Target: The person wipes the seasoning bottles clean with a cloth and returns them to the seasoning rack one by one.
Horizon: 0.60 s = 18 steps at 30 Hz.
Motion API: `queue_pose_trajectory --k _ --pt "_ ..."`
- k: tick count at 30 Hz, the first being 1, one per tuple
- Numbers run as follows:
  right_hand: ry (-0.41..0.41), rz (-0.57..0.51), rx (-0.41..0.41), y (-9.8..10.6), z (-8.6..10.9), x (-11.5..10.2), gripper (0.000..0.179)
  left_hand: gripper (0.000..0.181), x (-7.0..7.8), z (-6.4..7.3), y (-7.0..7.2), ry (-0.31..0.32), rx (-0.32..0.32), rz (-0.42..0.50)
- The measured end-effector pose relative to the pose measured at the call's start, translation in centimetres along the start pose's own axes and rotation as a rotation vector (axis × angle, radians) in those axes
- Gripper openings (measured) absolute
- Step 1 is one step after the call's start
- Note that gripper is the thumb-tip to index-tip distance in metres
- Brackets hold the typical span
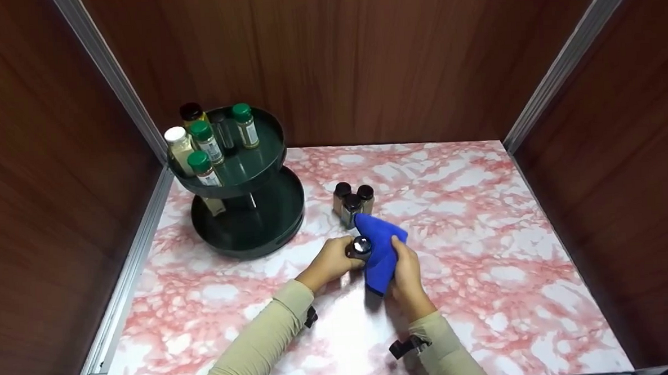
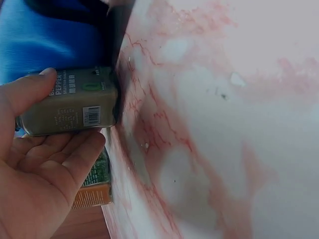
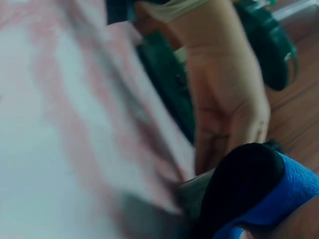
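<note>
My left hand (image 1: 332,259) grips a square pepper jar (image 2: 70,109), thumb on one side and fingers on the other, its dark cap (image 1: 361,246) facing up in the head view. A blue cloth (image 1: 382,239) with a dark edge is held by my right hand (image 1: 408,269), and it lies against the jar's right side. In the right wrist view the cloth (image 3: 304,179) covers part of the jar. Just beyond both hands stand three dark-capped spice jars (image 1: 353,203), grouped close together; the left wrist view shows part of one jar (image 2: 94,194) with an orange label.
At the left is a dark green two-tier turntable (image 1: 254,168). Its upper tier bears several bottles, among them a white-capped one (image 1: 177,142) and a green-capped one (image 1: 245,126). Brown wood panels (image 1: 362,62) enclose the pink marbled tabletop (image 1: 482,232) at the back and sides.
</note>
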State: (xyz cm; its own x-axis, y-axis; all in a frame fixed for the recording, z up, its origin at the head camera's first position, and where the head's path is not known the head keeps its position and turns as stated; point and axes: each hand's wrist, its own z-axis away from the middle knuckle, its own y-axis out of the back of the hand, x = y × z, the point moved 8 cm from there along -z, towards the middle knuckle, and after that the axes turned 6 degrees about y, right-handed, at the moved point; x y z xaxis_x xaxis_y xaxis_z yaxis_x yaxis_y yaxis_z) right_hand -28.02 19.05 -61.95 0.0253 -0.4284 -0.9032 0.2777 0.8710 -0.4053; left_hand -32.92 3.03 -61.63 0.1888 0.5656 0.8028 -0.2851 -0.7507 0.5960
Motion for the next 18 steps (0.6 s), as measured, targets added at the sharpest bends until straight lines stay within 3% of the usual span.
queue_pose_trajectory --k 3,6,14,18 --pt "0.044 -0.032 -0.025 -0.6 0.2 -1.5 0.040 0.036 0.0 0.0 0.1 0.002 0.000 -0.007" --pt "0.067 -0.029 -0.027 -0.6 0.4 -1.7 0.038 0.033 0.1 0.1 0.0 -0.003 -0.005 0.000" --pt "0.039 0.145 0.072 0.7 0.0 1.7 0.045 0.036 0.2 -0.1 -0.2 -0.008 -0.009 0.004" --pt "0.014 0.131 0.078 0.8 -0.2 2.2 0.044 0.038 0.1 -0.2 -0.1 -0.003 -0.004 0.008"
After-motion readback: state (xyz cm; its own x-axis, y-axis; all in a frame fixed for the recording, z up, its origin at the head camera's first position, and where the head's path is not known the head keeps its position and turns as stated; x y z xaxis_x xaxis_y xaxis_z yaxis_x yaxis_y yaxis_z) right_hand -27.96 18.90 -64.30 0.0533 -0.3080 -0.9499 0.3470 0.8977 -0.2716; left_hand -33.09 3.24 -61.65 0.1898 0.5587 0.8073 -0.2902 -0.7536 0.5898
